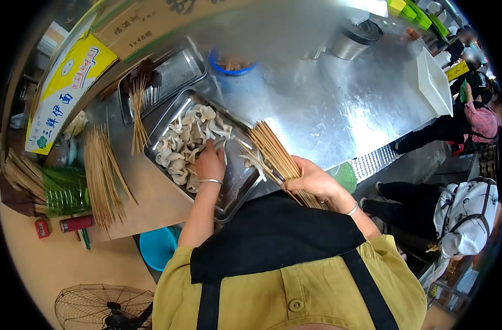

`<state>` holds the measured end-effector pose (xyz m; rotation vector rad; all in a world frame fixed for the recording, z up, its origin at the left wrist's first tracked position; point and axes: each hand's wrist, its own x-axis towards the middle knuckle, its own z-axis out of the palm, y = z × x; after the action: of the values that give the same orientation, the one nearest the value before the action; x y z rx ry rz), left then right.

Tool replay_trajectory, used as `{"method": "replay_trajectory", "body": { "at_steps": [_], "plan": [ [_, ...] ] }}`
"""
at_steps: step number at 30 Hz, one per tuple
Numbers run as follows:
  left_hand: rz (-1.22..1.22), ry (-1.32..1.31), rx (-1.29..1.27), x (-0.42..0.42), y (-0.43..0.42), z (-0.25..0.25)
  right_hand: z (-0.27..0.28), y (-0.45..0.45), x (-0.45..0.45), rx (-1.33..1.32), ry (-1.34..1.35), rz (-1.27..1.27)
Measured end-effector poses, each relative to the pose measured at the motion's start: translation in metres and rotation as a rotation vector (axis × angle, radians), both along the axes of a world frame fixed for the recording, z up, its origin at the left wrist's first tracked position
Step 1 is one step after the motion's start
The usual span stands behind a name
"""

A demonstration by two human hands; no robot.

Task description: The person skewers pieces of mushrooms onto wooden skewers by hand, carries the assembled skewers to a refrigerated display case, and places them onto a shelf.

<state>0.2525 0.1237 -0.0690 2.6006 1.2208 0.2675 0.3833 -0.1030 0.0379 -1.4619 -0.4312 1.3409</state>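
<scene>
My left hand (210, 163) is in a metal tray (241, 187), its fingers closed on a piece of oyster mushroom at the edge of the heap. Pale grey-white oyster mushrooms (176, 148) fill the tray's far left part. With my right hand (312, 181) I grip a thick bundle of bamboo skewers (275, 154), slanting up and left over the tray's right edge. A few mushroom pieces (254, 164) hang on a skewer beside the bundle, in front of my right hand. The fingertips of my left hand are partly hidden among the mushrooms.
Loose skewers (101, 176) lie left of the tray. Behind it are another metal tray (179, 63) with skewered dark food and a blue basin (229, 69). A teal bucket (158, 247) stands below the table edge. Other people (465, 217) are at right.
</scene>
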Motion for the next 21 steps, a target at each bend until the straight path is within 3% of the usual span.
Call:
{"method": "replay_trajectory", "body": {
  "at_steps": [6, 9, 11, 12, 13, 15, 16, 21],
  "plan": [
    [0.051, -0.048, -0.079, 0.006, 0.017, -0.017, -0.008, 0.003, -0.002, 0.042, -0.044, 0.057],
    [0.160, -0.242, -0.270, 0.005, 0.014, -0.026, -0.013, 0.003, -0.002, 0.028, -0.109, 0.085],
    [0.348, -0.710, -0.622, 0.001, 0.018, -0.041, -0.014, 0.002, -0.002, 0.025, -0.147, 0.098],
    [0.491, -0.774, -0.907, -0.002, 0.015, -0.021, -0.014, 0.003, -0.002, 0.025, -0.181, 0.109],
    [0.494, -0.778, -0.901, -0.008, 0.016, -0.012, -0.014, 0.005, -0.004, 0.029, -0.182, 0.115],
    [0.586, -1.168, -1.661, -0.028, 0.016, 0.002, -0.012, 0.007, -0.006, 0.014, -0.204, 0.142],
    [0.572, -1.229, -1.775, -0.034, 0.012, 0.017, -0.009, 0.009, -0.008, 0.019, -0.207, 0.150],
    [0.411, -1.293, -1.734, -0.053, 0.002, 0.038, -0.002, 0.015, -0.013, 0.003, -0.275, 0.210]
  ]
}}
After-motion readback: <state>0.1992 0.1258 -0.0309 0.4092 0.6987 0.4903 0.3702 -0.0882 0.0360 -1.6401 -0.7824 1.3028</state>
